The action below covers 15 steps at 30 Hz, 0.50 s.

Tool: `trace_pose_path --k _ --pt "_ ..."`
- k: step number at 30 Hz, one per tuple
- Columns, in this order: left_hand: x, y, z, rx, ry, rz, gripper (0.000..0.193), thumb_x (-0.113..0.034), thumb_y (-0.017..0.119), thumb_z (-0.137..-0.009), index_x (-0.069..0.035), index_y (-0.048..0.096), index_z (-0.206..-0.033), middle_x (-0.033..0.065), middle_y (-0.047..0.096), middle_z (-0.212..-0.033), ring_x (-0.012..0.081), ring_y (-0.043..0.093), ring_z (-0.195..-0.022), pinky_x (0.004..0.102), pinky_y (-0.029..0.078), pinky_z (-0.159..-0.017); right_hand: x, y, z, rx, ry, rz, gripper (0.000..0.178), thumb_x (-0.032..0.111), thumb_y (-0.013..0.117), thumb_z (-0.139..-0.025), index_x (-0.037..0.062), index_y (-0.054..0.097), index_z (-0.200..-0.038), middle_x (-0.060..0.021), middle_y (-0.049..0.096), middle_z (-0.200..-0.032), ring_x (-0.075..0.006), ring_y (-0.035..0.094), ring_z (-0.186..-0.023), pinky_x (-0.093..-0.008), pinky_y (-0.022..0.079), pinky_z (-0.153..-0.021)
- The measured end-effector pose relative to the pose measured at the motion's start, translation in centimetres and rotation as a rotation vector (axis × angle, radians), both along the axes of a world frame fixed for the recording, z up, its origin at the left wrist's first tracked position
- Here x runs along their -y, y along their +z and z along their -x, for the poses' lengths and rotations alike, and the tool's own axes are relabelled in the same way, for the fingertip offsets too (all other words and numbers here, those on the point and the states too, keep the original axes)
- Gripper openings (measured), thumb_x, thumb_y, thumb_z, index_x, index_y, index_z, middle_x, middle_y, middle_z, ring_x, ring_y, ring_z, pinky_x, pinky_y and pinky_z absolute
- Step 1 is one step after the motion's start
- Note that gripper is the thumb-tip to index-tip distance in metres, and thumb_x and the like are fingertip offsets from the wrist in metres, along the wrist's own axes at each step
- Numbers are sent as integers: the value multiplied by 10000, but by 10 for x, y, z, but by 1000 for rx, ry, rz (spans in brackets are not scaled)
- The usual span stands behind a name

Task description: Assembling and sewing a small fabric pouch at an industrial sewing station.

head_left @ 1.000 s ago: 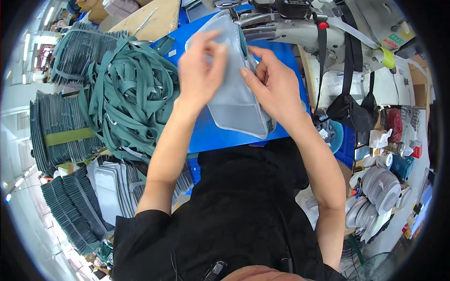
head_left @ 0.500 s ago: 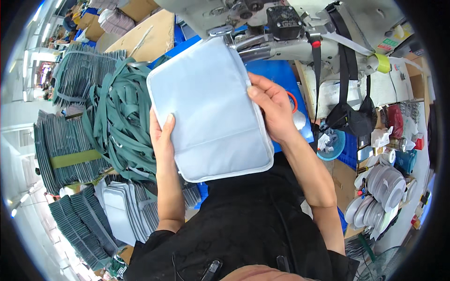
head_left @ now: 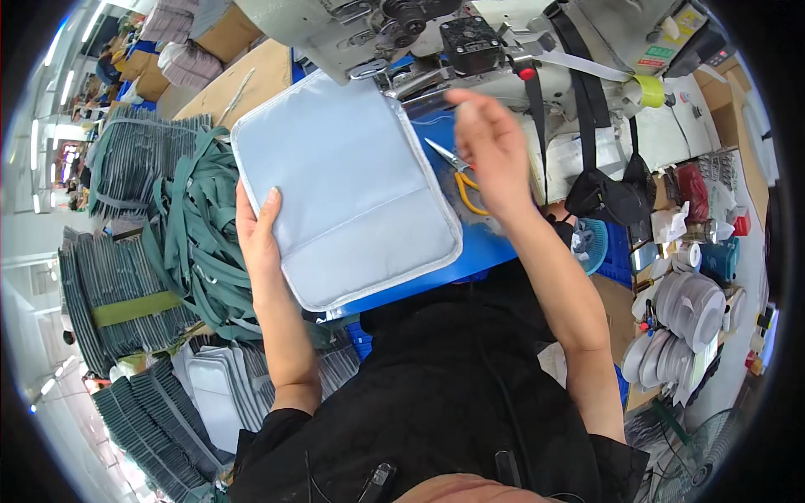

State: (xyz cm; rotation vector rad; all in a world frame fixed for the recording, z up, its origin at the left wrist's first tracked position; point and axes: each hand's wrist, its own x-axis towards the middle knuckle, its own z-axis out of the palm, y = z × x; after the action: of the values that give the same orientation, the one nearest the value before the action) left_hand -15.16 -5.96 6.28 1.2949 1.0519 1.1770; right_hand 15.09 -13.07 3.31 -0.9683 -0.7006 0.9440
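Note:
My left hand grips the left edge of a light grey padded fabric panel, its thumb lying on top and the fingers beneath. Rounded corners, pale edge binding and a seam across the lower part mark the panel. Its far edge reaches under the head of a sewing machine; the machine hides whether the two touch. Off the panel's right side, my right hand is raised and slightly blurred, holding nothing, with its fingers loosely apart. Scissors with orange and yellow handles lie on the blue table beneath that hand.
A heap of green straps and bundled stacks of panels stand at the left. Black straps hang from the machine at the right. Farther right are a blue basket and rolls of pale tape.
My right hand has let go of the panel's right edge and lifted away toward the machine. In the picture, the panel and my left hand have shifted left. The scissors now show more fully.

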Motion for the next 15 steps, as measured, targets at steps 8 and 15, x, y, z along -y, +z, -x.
trace_pose_path --k 8,15 --pt "2 7 1 52 -24 63 638 -143 677 -942 1 423 -1510 143 608 -1346 216 625 -1174 343 496 -1016 -5 15 -35 -206 -163 -70 237 271 692 -1015 50 642 -1087 37 578 -745 -28 473 -612 -202 340 -540" --pt "34 3 2 135 -75 133 647 -119 636 -962 8 378 -1541 154 578 -1401 232 599 -1243 357 471 -1076 49 2 26 293 124 123 404 209 796 -930 -28 635 -1216 62 493 -702 -22 419 -630 -210 370 -584"
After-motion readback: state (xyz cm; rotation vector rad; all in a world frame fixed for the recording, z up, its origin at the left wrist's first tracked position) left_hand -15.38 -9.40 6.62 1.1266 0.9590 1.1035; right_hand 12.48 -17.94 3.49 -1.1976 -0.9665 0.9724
